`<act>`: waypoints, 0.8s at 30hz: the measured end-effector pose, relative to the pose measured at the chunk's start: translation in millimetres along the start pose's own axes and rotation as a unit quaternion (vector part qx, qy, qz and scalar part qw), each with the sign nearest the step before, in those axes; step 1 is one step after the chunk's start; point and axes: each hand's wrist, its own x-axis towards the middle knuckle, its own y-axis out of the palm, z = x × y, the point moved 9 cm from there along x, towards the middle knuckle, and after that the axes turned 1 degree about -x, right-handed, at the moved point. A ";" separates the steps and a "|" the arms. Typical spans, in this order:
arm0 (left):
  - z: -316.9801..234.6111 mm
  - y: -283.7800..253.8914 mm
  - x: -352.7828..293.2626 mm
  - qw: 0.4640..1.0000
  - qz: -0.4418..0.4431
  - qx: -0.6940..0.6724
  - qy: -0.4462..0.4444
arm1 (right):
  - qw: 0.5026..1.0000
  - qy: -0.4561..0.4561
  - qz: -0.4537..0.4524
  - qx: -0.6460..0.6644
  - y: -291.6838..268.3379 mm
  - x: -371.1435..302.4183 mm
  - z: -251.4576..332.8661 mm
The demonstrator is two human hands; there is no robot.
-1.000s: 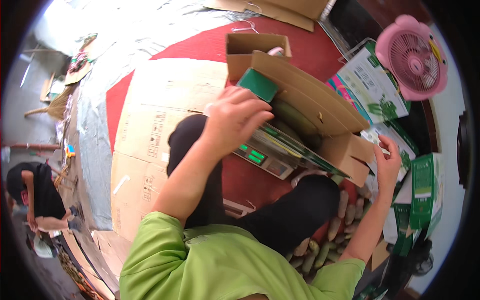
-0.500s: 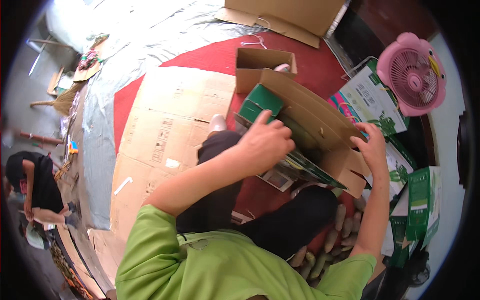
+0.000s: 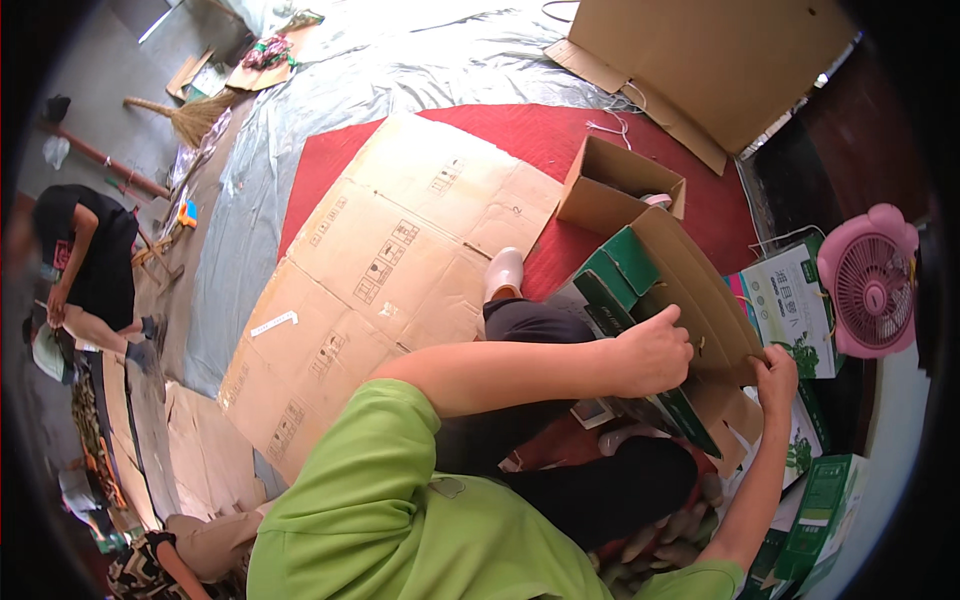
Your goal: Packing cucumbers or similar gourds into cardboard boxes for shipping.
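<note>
An open green-and-brown carton (image 3: 700, 290) stands tilted in front of me, its long inner flap raised on the far side. My left hand (image 3: 652, 352) is closed above the carton's opening, fingers curled. What it holds, if anything, is hidden. At the near right corner, my right hand (image 3: 775, 380) pinches the edge of the carton's flap. The green end flap (image 3: 625, 265) is folded outward at the far left. My arm and hand cover much of the carton's inside. Several long, pale-green root vegetables (image 3: 650, 545) lie beside my right knee, partly hidden and blurred.
Flattened cardboard (image 3: 400, 250) covers the red mat (image 3: 340, 150) at left. A smaller open box (image 3: 610, 190) and a large cardboard sheet (image 3: 700, 60) stand beyond. At right are a pink fan (image 3: 868, 280) and green-white cartons (image 3: 825, 510). A person (image 3: 90, 260) sits far left.
The view has swung, shifting the scene rightward and down. My left hand has moved from the carton's green end toward its middle, its fingers now curled. My right hand stays on the flap.
</note>
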 end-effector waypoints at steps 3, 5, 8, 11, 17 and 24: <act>6.3 -7.6 -6.8 0.999 -0.035 -0.019 0.016 | 0.999 -0.033 -0.018 -0.039 -6.2 2.6 14.9; 14.4 -17.8 -11.9 0.998 -0.058 -0.019 0.027 | 0.997 -0.055 -0.026 -0.042 -12.4 11.8 28.3; 39.4 -31.4 -24.4 0.997 -0.077 -0.021 0.012 | 0.994 -0.081 -0.013 -0.068 -25.3 28.9 53.5; 74.5 -50.6 -44.1 0.993 -0.103 -0.062 -0.017 | 0.986 -0.150 -0.022 -0.074 -38.6 54.3 92.9; 131.3 -93.1 -111.1 0.982 -0.163 -0.035 -0.083 | 0.957 -0.235 -0.010 -0.168 -56.8 92.6 212.0; 166.1 -176.7 -208.1 0.964 -0.191 0.104 -0.152 | 0.953 -0.272 -0.033 -0.128 -74.5 108.5 334.7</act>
